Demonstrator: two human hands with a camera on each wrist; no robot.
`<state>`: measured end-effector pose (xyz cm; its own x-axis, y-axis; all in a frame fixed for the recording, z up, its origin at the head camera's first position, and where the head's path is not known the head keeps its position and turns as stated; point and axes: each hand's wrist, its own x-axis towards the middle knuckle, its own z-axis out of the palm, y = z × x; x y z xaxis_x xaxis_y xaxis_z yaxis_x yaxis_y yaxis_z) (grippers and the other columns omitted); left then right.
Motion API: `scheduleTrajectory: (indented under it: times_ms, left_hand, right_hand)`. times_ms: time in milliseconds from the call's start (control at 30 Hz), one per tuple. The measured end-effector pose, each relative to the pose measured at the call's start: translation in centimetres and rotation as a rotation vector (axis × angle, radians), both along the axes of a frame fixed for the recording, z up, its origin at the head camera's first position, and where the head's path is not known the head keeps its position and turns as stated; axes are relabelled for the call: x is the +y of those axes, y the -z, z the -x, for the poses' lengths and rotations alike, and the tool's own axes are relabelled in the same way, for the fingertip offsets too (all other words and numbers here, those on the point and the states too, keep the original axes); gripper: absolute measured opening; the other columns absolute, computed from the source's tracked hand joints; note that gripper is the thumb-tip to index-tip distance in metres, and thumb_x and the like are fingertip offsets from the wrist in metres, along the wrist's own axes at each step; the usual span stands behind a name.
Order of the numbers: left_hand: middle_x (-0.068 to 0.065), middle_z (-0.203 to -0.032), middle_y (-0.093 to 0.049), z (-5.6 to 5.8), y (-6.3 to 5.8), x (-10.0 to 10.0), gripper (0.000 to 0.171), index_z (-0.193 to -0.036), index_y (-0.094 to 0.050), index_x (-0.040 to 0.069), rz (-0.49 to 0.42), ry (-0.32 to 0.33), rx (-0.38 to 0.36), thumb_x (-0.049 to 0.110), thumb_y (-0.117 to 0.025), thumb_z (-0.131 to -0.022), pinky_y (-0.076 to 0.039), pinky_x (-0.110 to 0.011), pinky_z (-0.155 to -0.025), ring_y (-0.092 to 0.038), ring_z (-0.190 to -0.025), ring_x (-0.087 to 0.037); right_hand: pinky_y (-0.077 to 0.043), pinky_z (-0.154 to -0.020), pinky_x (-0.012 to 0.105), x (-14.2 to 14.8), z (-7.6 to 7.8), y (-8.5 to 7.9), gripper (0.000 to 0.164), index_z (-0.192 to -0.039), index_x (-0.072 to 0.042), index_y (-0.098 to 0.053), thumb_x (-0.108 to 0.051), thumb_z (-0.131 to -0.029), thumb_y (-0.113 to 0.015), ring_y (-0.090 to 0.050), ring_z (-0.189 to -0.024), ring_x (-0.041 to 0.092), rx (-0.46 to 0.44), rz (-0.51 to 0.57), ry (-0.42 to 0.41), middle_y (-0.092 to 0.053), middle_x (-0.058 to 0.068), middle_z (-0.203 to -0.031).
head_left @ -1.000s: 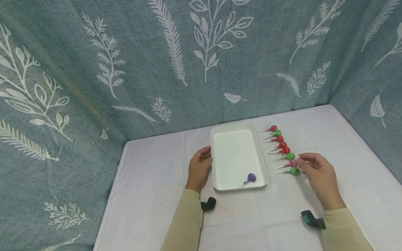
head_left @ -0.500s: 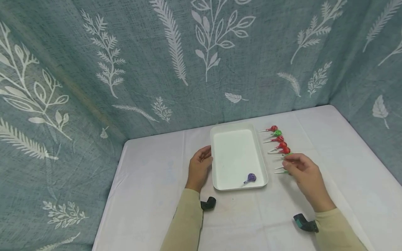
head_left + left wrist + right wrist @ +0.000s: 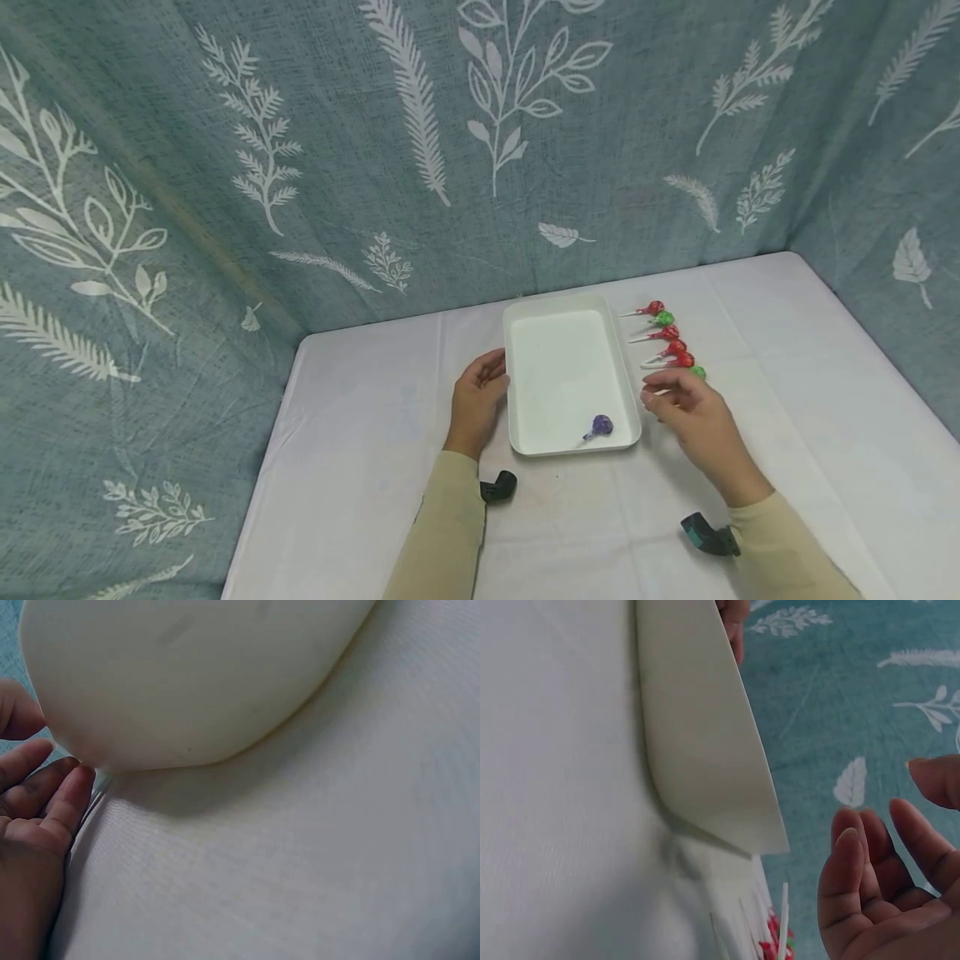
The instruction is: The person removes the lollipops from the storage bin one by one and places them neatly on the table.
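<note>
A white rectangular tray (image 3: 566,367) lies on the table with one purple-wrapped lollipop (image 3: 601,426) in its near right corner. My left hand (image 3: 476,404) is at the tray's left side, its fingertips touching the outer wall. In the left wrist view the left fingers (image 3: 67,799) are loosely bent beside the tray wall (image 3: 187,682). My right hand (image 3: 701,433) hovers just right of the tray's right edge. In the right wrist view the right hand (image 3: 892,877) has thumb and fingers apart, nothing between them. Red lollipops (image 3: 663,333) and green ones lie right of the tray; the right hand hides the nearest.
White cloth covers the table (image 3: 360,467). A blue-green curtain (image 3: 337,167) with white leaf prints hangs behind and at both sides. Black wrist cameras sit below the left hand (image 3: 498,487) and right hand (image 3: 708,535).
My right hand has moved left over the nearest lollipops, from their right side to beside the tray. The left hand and the tray have stayed in place.
</note>
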<state>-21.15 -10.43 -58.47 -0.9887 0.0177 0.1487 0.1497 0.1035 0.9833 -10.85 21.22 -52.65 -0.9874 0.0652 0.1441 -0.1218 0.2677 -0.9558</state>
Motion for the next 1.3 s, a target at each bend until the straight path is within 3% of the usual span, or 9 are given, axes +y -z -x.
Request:
scheduleTrajectory:
  times_ms: [167,700,1133,1300]
  left_hand:
    - [-0.002,-0.137,-0.072,0.0,-0.1,0.0,0.042,-0.144,-0.069,0.009,0.003,0.001,-0.009,0.005,-0.067,-0.102,-0.052,-0.03,-0.111,-0.065,-0.13,-0.018]
    - [-0.002,-0.136,-0.072,0.2,-0.1,-0.1,0.042,-0.143,-0.069,0.011,0.015,-0.004,-0.014,0.006,-0.067,-0.102,-0.053,-0.031,-0.111,-0.065,-0.13,-0.018]
    - [-0.004,-0.136,-0.072,0.4,0.0,-0.1,0.042,-0.142,-0.069,0.009,-0.01,-0.007,-0.029,0.005,-0.07,-0.101,-0.053,-0.03,-0.111,-0.066,-0.129,-0.018]
    - [-0.003,-0.136,-0.072,0.4,0.0,-0.1,0.041,-0.142,-0.07,0.01,-0.002,-0.001,-0.021,0.005,-0.069,-0.101,-0.053,-0.03,-0.111,-0.066,-0.129,-0.018]
  right_hand:
    - [-0.059,-0.076,0.022,-0.8,0.5,0.0,0.023,-0.124,0.006,-0.069,-0.005,-0.104,-0.072,-0.068,-0.095,0.014,0.063,-0.002,-0.038,-0.07,0.017,-0.12]
    - [-0.062,-0.079,0.026,-3.1,1.0,0.5,0.024,-0.124,0.003,-0.069,-0.01,-0.104,-0.074,-0.07,-0.096,0.021,-0.019,0.012,-0.104,-0.071,0.012,-0.114]
    - [-0.059,-0.078,0.035,-4.5,1.0,-0.5,0.024,-0.122,-0.003,-0.072,-0.016,-0.103,-0.077,-0.07,-0.102,0.023,-0.037,-0.073,-0.128,-0.074,0.007,-0.116]
    - [-0.06,-0.084,0.042,-5.0,1.3,-0.4,0.022,-0.121,-0.004,-0.073,-0.016,-0.103,-0.077,-0.069,-0.104,0.025,-0.047,-0.137,-0.144,-0.071,0.008,-0.118]
